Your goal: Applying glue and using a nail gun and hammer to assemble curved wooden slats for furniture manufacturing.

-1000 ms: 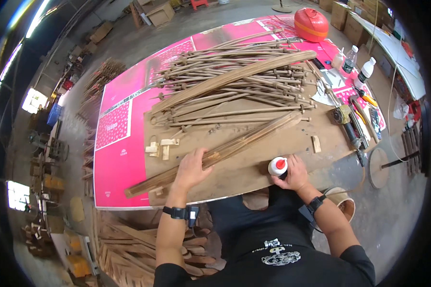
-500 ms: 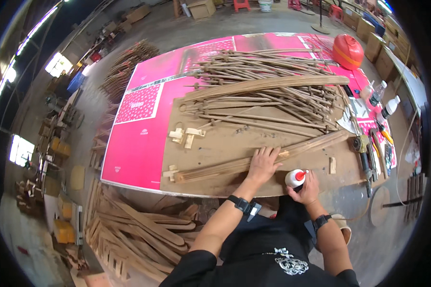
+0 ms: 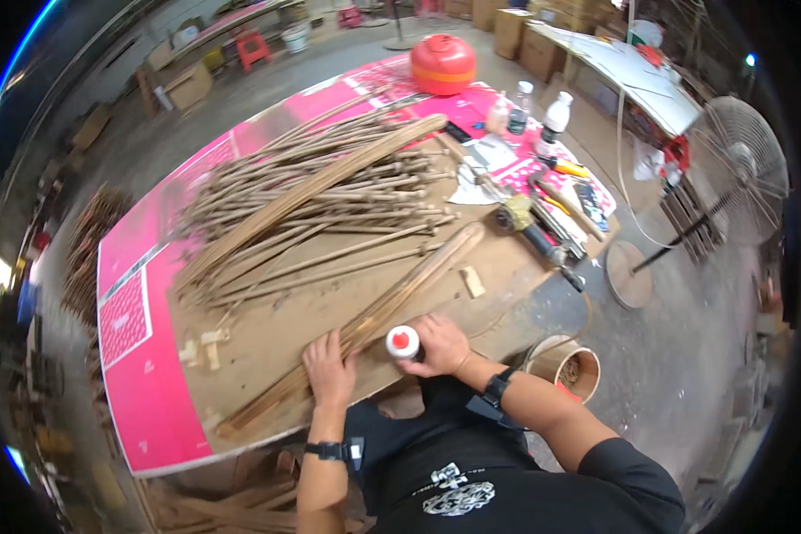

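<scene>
A white squeeze bottle with a red cap point(image 3: 402, 342) stands out at the near edge of the table, and my right hand point(image 3: 443, 345) is closed around its side. My left hand point(image 3: 331, 369) lies with its fingers stretched over a long, narrow wooden slat point(image 3: 427, 274), which runs slantwise across the brown board point(image 3: 285, 320). The bottle is beside this slat, at its near side. Beyond it lies a heap of thin turned wooden rods point(image 3: 329, 178) with a long curved slat point(image 3: 311, 200) across the top.
Small wood blocks point(image 3: 212, 349) lie at the left, another block point(image 3: 473, 282) at the right. A power drill point(image 3: 529, 233), hammer point(image 3: 570, 206), clear bottle point(image 3: 520, 109) and red round container point(image 3: 442, 67) occupy the far right. A bucket point(image 3: 561, 367) and standing fan point(image 3: 739, 169) are on the floor.
The view has swung to the right, bringing the fan and bucket further in. My right hand still holds the bottle, and my left hand stays on the slat.
</scene>
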`<state>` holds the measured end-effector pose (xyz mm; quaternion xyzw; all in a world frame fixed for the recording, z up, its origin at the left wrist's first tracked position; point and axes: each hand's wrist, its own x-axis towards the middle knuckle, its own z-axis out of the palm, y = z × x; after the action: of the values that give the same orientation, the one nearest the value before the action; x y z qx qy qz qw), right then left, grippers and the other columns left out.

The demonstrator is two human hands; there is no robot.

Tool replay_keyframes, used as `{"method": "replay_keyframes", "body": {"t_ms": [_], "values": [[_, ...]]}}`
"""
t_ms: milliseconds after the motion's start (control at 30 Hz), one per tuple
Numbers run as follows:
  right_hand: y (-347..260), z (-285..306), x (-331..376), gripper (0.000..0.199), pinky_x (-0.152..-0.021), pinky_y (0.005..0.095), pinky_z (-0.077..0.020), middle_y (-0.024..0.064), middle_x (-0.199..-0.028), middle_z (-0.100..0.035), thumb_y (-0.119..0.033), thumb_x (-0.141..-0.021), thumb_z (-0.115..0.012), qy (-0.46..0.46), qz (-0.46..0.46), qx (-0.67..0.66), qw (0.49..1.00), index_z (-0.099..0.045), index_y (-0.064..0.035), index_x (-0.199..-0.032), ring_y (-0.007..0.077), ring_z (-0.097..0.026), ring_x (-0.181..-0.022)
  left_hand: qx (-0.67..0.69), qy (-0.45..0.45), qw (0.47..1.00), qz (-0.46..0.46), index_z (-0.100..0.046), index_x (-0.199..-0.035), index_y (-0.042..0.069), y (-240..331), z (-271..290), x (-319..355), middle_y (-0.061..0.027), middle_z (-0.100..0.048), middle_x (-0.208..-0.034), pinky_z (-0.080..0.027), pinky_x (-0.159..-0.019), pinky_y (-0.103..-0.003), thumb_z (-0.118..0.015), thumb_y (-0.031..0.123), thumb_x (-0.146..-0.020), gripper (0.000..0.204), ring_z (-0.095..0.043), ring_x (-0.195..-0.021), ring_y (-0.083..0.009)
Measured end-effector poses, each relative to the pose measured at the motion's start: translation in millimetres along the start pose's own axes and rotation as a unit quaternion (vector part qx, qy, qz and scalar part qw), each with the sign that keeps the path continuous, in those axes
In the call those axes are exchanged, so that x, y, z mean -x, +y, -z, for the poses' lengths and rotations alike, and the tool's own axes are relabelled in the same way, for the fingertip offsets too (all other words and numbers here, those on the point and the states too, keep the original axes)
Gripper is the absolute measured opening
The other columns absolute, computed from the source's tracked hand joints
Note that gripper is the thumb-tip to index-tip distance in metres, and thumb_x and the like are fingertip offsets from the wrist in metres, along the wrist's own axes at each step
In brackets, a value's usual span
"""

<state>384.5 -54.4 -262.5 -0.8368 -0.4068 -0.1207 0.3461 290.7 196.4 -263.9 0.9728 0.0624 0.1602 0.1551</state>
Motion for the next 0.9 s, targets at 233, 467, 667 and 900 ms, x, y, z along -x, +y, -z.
{"method": "replay_keyframes", "body": {"t_ms": [233, 467, 667, 900], "values": [[-4, 8, -1, 0.059, -0.084, 0.0425, -0.0538, 0.0142, -0.100, -0.065, -0.046, -0.073, -0.085, 0.001, -0.008, 0.000, 1.000, -0.067, -0.0058, -0.112, 0.0347, -0.064, -0.092, -0.006, -0.047, 0.999, -0.012, -0.062, -0.136, 0.004, 10, 1, 4, -0.0159, -0.059, -0.124, -0.040, -0.105, -0.053, -0.077, 0.035, -0.090, 0.057, -0.053, -0.119, -0.0378], [-3, 7, -2, 0.060, -0.085, 0.0410, -0.0540, 0.0135, -0.104, -0.065, -0.045, -0.075, -0.083, 0.002, 0.004, -0.007, 1.000, -0.066, -0.0059, -0.117, 0.0331, -0.064, -0.095, -0.026, -0.016, 0.999, 0.013, -0.060, -0.141, 0.005, 2, -20, -22, -0.0180, -0.059, -0.124, -0.039, -0.105, -0.053, -0.072, 0.041, -0.094, 0.061, -0.052, -0.119, -0.0386], [-5, 9, -3, 0.060, -0.087, 0.0409, -0.0539, 0.0138, -0.106, -0.066, -0.046, -0.076, -0.083, 0.001, 0.011, -0.006, 1.000, -0.066, -0.0058, -0.118, 0.0332, -0.065, -0.098, -0.026, -0.002, 1.000, 0.005, -0.060, -0.141, 0.005, -12, -28, -53, -0.0175, -0.059, -0.125, -0.038, -0.105, -0.053, -0.071, 0.041, -0.095, 0.060, -0.051, -0.119, -0.0379], [-2, 5, -2, 0.060, -0.088, 0.0410, -0.0538, 0.0143, -0.107, -0.066, -0.046, -0.076, -0.083, -0.004, -0.001, -0.013, 1.000, -0.066, -0.0061, -0.118, 0.0332, -0.065, -0.098, -0.029, 0.000, 1.000, -0.001, -0.061, -0.141, 0.006, -10, -33, -66, -0.0160, -0.059, -0.122, -0.040, -0.103, -0.053, -0.072, 0.042, -0.094, 0.061, -0.052, -0.117, -0.0366]]}}
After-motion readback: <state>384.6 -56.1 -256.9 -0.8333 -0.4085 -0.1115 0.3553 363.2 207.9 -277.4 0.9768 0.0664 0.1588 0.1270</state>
